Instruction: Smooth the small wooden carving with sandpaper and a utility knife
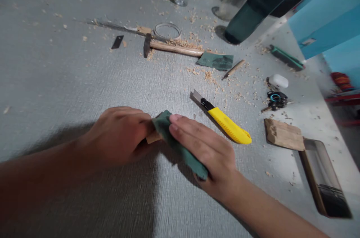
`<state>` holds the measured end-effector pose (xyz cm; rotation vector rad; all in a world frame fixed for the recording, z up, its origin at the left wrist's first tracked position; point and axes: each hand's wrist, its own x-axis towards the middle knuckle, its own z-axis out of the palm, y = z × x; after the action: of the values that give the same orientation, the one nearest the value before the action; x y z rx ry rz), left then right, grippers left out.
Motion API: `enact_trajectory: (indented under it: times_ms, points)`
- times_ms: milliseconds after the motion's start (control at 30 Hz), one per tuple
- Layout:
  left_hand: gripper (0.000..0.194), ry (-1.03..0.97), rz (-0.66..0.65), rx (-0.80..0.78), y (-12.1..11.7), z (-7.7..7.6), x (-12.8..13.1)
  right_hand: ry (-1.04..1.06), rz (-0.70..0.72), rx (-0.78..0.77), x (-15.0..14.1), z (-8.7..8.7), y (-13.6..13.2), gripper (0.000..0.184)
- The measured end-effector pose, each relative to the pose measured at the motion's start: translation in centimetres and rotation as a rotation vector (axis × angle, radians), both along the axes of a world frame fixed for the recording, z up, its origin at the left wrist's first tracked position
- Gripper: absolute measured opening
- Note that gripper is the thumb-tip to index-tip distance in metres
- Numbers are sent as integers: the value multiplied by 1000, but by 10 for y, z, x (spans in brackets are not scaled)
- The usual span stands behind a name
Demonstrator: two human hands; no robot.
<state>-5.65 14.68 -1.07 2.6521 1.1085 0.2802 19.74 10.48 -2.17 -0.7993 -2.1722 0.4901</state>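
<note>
My left hand (120, 133) is closed around a small piece of wood (153, 138), most of it hidden inside the fist. In my right hand (205, 148) is a folded strip of green sandpaper (181, 151), pressed under the fingers. The sandpaper's far end lies against the wood beside my left fingers. Just beyond my right hand, a yellow utility knife (229, 123) rests on the grey tabletop (92, 84) with its blade out.
Farther back lie a hammer (174, 47), another sandpaper piece (216, 60) and scattered shavings. Bottles, one a dark bottle (250, 9), stand at the back. To the right are keys (277, 100), a wood block (284, 133) and a phone (326, 178).
</note>
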Motion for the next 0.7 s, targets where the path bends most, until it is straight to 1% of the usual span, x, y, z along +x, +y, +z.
enact_trajectory:
  times_ms: [67,100,167,233,267,400,567,700]
  points:
    - [21,5,-16,-2,0,0,-1,2,-49,-38,0,-1,0,52]
    - [19,4,-24,5,0,-1,-1,-5,-51,-39,0,-1,0,51]
    - [19,-5,-23,19,0,-1,-1,-12,-2,-1,0,0,0,48]
    - [23,-26,-24,25,1,-1,-1,-13,46,33,0,1,-1,46]
    - [25,-36,-25,21,1,0,-1,-10,46,32,0,2,-2,46]
    - [25,-30,-14,-17,2,1,0,-10,-42,-37,0,0,0,52]
    - [25,-30,-22,-12,1,0,-1,-28,49,21,1,0,1,47]
    - [22,17,2,-22,-1,0,-2,6,-28,-42,1,-1,0,49]
